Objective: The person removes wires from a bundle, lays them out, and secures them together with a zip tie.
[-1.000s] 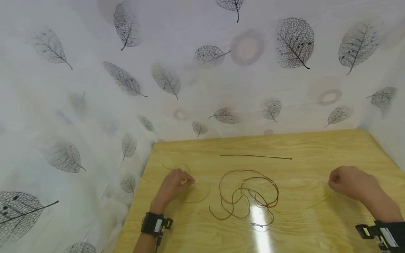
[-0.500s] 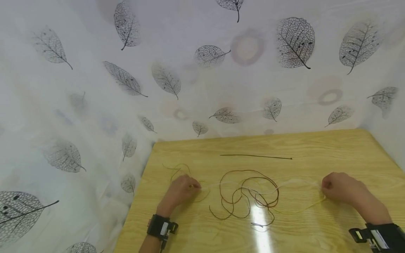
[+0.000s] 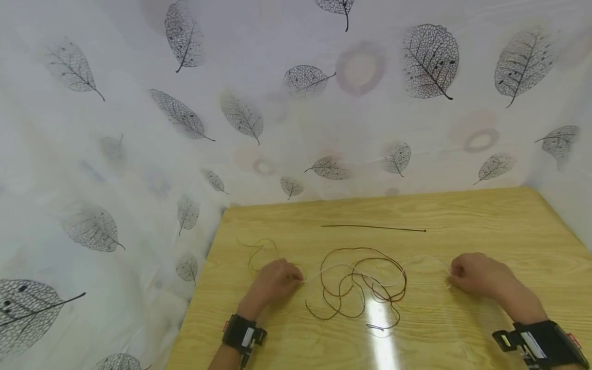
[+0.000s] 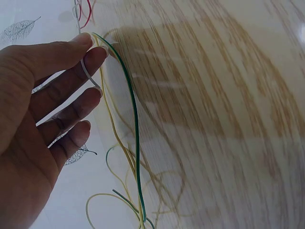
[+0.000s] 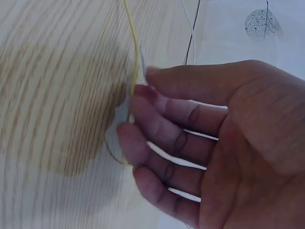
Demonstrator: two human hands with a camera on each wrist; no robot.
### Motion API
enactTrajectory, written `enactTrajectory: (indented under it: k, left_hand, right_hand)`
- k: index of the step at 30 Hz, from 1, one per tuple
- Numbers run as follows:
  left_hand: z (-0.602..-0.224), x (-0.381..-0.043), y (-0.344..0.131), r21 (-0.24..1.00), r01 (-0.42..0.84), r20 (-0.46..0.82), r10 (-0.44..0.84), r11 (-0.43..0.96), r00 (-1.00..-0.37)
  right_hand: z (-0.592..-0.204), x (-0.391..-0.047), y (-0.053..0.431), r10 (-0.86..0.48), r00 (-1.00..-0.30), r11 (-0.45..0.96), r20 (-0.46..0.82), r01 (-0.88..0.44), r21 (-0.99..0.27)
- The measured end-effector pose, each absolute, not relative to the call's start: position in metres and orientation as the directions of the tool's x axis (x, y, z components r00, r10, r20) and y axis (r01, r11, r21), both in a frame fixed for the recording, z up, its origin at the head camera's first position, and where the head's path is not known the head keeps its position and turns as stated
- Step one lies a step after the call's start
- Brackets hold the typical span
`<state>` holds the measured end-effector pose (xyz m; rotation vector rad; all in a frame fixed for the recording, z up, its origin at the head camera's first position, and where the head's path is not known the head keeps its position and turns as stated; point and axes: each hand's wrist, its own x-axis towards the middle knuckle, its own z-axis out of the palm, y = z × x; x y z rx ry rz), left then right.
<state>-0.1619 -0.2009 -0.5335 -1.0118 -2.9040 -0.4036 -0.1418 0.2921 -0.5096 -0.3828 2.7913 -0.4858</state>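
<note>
White cord [image 3: 351,267], thin and pale, runs slack across a light wooden bench [image 3: 462,216] between two hands, draping over a loose tangle of brown cord [image 3: 358,285] that lies at the bench's middle.

Left of the brown cord, the left hand [image 3: 273,281] rests on the bench with its fingers curled toward the white cord's end. In the left wrist view, the white cord [image 4: 88,74] passes across the fingertips [image 4: 93,52] of that hand, caught between them, so the hand grasps it lightly. A green cord [image 4: 133,124] and a yellow cord [image 4: 114,129] curve along the bench just beside those fingers. In the head view these thin cords [image 3: 256,249] form small loops left of the brown cord and a little farther from the person than the left hand.

Beyond the brown cord, toward the back of the bench, lies a straight dark cord [image 3: 373,228], well apart from both hands.

Right of the brown cord, the right hand [image 3: 472,275] is curled with its knuckles up, at the white cord's other end. The right wrist view is blurred: the fingers [image 5: 157,129] bend beside a yellow cord [image 5: 133,57] and a pale strand, and they appear to pinch the strand, though the blur leaves that unsure.

A white cloth with grey leaf prints [image 3: 430,61] hangs behind the bench.
</note>
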Motion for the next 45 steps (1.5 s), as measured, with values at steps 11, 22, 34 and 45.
enactTrajectory:
  k: [11,22,34,45]
  left_hand:
    - [-0.535,-0.158,-0.198,0.233,0.596,0.119,0.586,0.769,-0.802]
    - [-0.533,-0.158,-0.201,0.292,0.564,0.088,0.565,0.773,-0.82]
    - [-0.515,-0.177,-0.256,0.311,0.442,0.234,0.383,0.841,-0.894]
    - [-0.507,-0.191,-0.295,0.117,0.514,0.296,0.464,0.85,-0.835]
  right_hand:
    - [-0.508,-0.151,0.278,-0.309,-0.936,0.912,-0.167,-0.242,-0.331]
    - [-0.489,-0.161,0.264,-0.352,-0.934,0.88,-0.062,-0.307,-0.363]
    - [-0.465,-0.17,0.232,-0.381,-0.925,0.863,-0.005,-0.354,-0.361]
    - [-0.446,-0.19,0.188,-0.466,-0.882,0.813,0.065,-0.456,-0.363]
